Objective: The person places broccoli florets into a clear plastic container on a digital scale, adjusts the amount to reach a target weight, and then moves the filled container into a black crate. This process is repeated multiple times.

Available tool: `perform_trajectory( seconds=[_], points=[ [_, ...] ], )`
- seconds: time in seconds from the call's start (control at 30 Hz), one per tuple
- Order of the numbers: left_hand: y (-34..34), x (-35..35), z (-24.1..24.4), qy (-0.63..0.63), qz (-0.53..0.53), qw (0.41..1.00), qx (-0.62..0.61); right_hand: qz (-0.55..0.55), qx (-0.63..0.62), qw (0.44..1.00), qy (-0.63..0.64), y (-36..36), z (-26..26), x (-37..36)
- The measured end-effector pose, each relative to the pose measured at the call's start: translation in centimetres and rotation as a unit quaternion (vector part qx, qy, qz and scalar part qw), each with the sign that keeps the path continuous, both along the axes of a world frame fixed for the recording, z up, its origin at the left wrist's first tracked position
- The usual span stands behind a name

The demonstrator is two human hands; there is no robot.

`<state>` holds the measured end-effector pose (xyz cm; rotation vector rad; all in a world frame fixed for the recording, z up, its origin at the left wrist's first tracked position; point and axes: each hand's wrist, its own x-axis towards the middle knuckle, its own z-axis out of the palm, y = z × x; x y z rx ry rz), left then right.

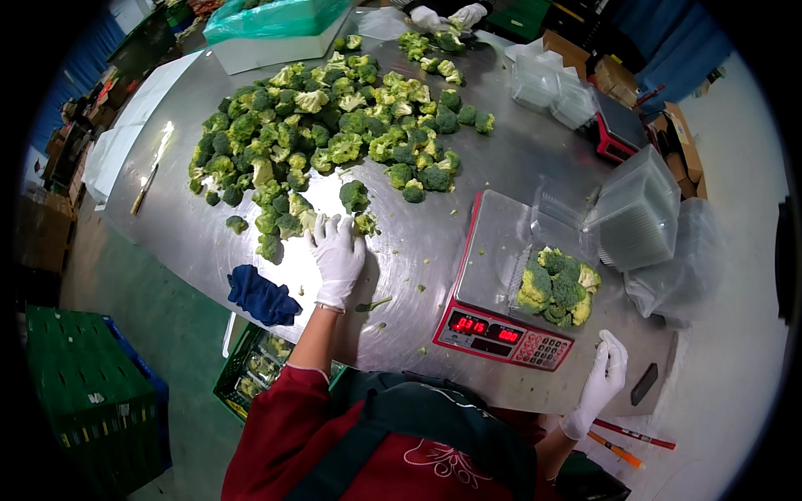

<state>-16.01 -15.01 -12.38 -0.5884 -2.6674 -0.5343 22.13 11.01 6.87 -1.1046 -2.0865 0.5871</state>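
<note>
My left hand (338,255), in a white glove, reaches to the near edge of a heap of broccoli florets (301,134). Its fingertips meet a pale-stemmed floret (308,219); whether they grip it is hidden. Just beyond lies a single dark floret (354,196). My right hand (606,369), gloved too, hovers by the front right corner of a red digital scale (467,269) with its fingers loosely curled and nothing visible in them. On the scale's plate rests a clear plastic clamshell box (521,275), lid up, filled with broccoli (557,285). The display shows lit red digits.
Stacked clear boxes (636,210) stand right of the scale, with a second scale (620,125) behind. A blue cloth (262,295), a knife (144,191) and a dark flat object (644,384) lie on the steel table (401,275). Opposite, another person's gloved hands (448,17) handle broccoli.
</note>
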Motion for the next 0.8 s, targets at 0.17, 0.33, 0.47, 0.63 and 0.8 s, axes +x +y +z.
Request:
perform_trajectory(
  seconds=[0.17,0.33,0.47,0.63,0.8],
  points=[
    [2.7,-2.3,-0.5,-0.029,0.035,0.993,-0.109,-0.033,0.013,0.999,-0.018,-1.2,-0.4,2.2],
    [2.6,-0.6,2.5,-0.037,-0.059,0.992,0.106,-0.020,0.046,0.999,0.005,-2.0,-0.6,2.0],
    [2.8,2.8,4.3,-0.316,-0.184,0.819,0.443,0.023,0.050,0.998,0.036,-3.3,-0.6,-0.3],
    [4.7,10.4,11.8,-0.542,-0.290,0.652,0.444,0.186,0.024,0.982,0.015,-6.5,-1.8,-4.6],
    [5.3,17.2,13.4,-0.483,-0.474,0.681,0.280,0.277,-0.180,0.941,0.076,-9.3,-3.1,-5.5]
  ],
)
